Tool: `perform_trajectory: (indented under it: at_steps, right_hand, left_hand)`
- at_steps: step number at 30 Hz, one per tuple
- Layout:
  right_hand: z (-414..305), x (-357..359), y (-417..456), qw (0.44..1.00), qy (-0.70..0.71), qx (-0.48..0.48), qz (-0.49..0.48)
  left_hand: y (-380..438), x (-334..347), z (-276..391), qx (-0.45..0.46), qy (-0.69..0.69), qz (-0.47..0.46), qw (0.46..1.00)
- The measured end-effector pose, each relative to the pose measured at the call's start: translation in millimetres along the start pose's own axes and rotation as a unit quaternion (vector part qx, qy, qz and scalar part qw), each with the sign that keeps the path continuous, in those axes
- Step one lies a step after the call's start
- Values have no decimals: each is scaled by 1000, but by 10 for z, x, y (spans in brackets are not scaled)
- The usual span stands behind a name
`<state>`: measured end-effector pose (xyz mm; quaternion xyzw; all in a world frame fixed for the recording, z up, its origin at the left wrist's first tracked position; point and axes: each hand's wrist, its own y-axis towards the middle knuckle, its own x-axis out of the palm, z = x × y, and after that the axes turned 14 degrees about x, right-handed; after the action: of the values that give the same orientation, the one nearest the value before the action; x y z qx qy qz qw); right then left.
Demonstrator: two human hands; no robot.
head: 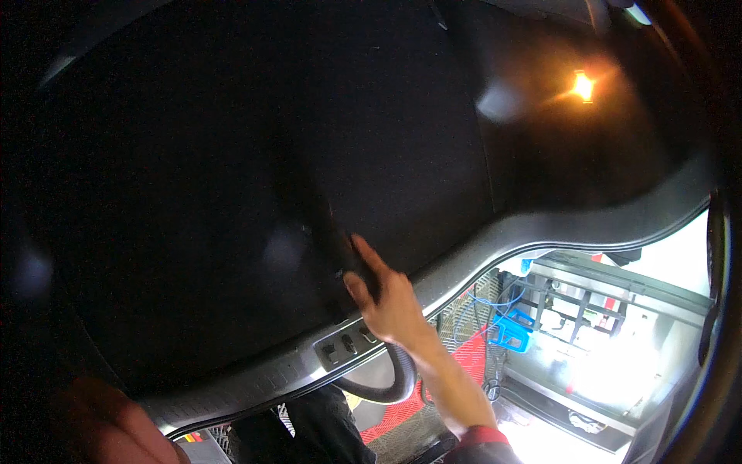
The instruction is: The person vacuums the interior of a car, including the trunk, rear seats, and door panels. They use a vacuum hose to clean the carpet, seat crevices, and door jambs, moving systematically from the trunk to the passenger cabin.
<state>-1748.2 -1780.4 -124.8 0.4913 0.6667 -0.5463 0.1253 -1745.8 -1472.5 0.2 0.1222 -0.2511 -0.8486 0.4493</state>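
Note:
My right hand [394, 307] reaches over the rear sill of a car boot, thumb and index finger around a dark tube, apparently a vacuum cleaner wand [330, 217]. Its far end fades into the shadow over the black boot carpet [406, 145]. Below the wrist a dark ribbed hose [406, 380] curves outside the sill. At the lower left, my left hand [122, 426] is dim and blurred near the boot edge; its fingers and anything in them cannot be made out.
The plastic sill trim [243, 383] with its latch recess [348, 345] crosses below. A lit boot lamp [583, 87] glows at upper right. Outside are red and grey floor grating [469, 356], a blue plastic stool [513, 332], a blue cable [498, 303] and a metal-framed bench [556, 383].

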Motion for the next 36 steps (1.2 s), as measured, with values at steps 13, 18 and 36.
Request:
perform_trajectory:
  at_steps: [13,18,36]
  right_hand:
    - [-829,-31,1215,996,74,-20,-39]
    - [-309,163,643,995,30,-87,-38]
    - [56,-217,1126,994,90,22,60]
  left_hand:
    - [-309,568,164,109,116,155,975]
    - [-261,590,373,12,106,101,989]
    - [-571,436,-720,-142,272,235,922]
